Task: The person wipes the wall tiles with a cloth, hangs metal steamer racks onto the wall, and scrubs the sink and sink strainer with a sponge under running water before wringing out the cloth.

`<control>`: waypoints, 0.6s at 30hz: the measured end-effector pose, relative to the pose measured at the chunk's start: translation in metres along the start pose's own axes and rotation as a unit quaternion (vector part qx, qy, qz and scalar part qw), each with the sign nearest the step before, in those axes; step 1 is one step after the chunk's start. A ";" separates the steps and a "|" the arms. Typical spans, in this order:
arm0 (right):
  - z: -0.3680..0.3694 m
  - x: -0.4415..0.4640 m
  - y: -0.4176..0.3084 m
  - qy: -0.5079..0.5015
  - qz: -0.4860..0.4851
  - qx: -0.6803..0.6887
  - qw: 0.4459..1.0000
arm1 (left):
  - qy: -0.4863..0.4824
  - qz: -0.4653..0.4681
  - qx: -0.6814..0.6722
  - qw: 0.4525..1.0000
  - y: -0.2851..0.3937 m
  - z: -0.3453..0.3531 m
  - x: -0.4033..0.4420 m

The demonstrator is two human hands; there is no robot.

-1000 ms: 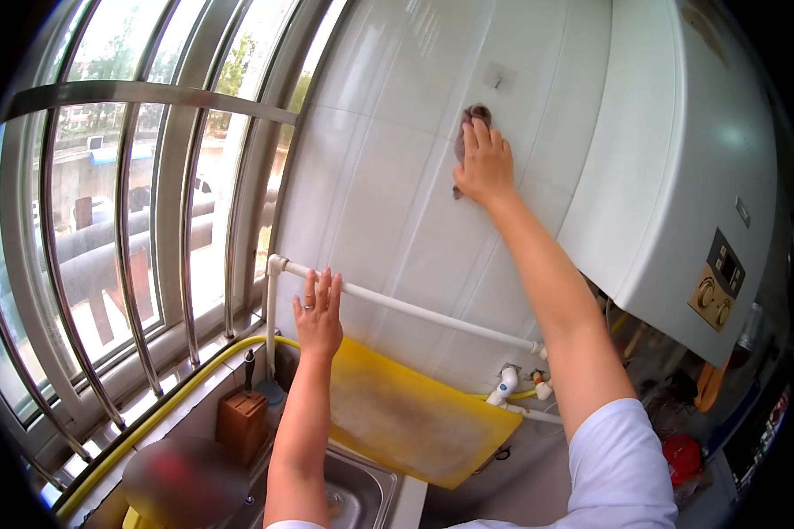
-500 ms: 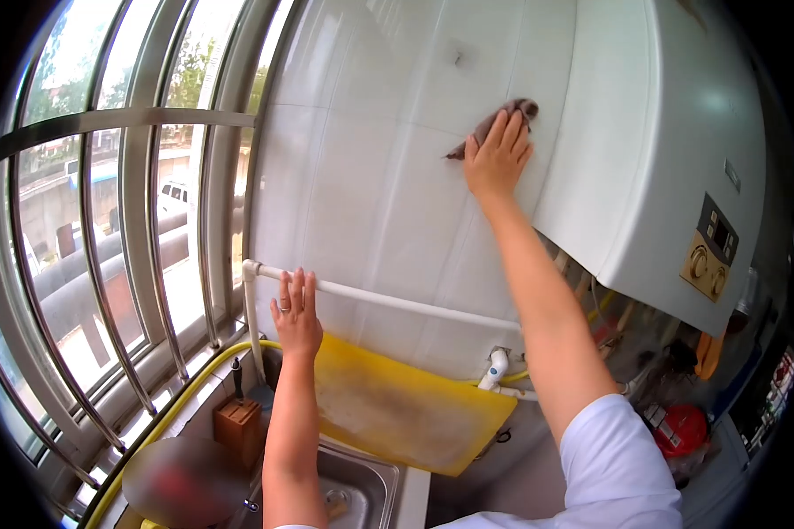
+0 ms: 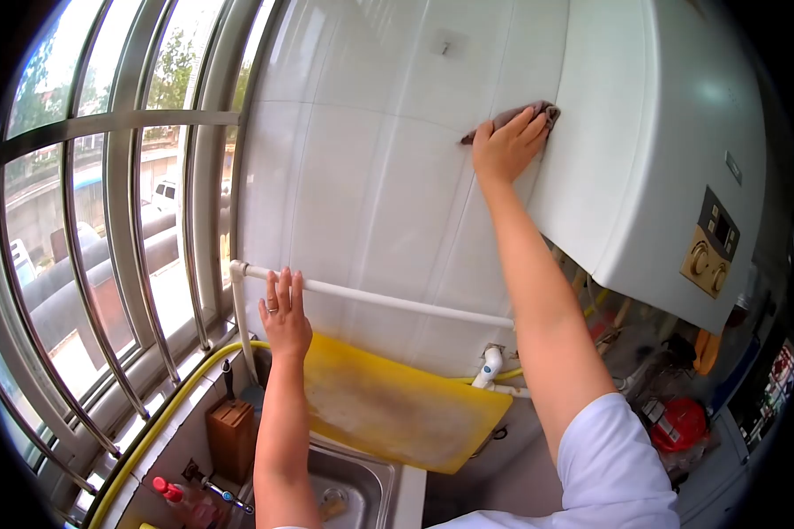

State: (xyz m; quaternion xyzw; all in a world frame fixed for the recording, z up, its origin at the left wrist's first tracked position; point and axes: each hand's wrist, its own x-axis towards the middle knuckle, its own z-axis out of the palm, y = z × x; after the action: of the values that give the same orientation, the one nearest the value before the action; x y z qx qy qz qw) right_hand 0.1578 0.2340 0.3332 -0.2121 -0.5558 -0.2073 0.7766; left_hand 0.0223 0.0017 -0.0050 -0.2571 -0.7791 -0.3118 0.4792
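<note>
High on the white tiled wall [image 3: 353, 185], my right hand [image 3: 507, 148] presses a dark brown cloth [image 3: 513, 115] flat against the tiles. The cloth's right end sits close to the side of the white water heater [image 3: 622, 150]. My left hand [image 3: 287, 317] is lower down, its fingers stretched upward over the white pipe [image 3: 388, 301]; whether the palm touches the pipe or the wall I cannot tell. Below that hand a stained yellow board [image 3: 388, 401] leans against the wall.
A metal sink [image 3: 362, 476] lies below, beside a wooden knife block [image 3: 231, 436] and a red-capped bottle [image 3: 190, 502]. Metal window bars [image 3: 71, 229] line the left. A white valve pipe [image 3: 490, 366] juts from the wall. A red object [image 3: 679, 423] is at lower right.
My right hand and the cloth have shifted right, toward the heater. The view has turned slightly, and the red-capped bottle now shows at lower left. My left hand remains by the pipe.
</note>
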 end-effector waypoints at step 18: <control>-0.022 -0.029 0.007 -0.040 0.007 0.071 0.997 | 0.005 0.010 -0.007 1.000 0.001 -0.001 0.001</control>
State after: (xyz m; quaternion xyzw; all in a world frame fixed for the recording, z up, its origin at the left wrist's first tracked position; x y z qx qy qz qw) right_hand 0.1703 0.2298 0.2984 -0.1683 -0.5982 -0.1526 0.7684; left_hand 0.0233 0.0022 -0.0037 -0.2669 -0.7718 -0.3137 0.4844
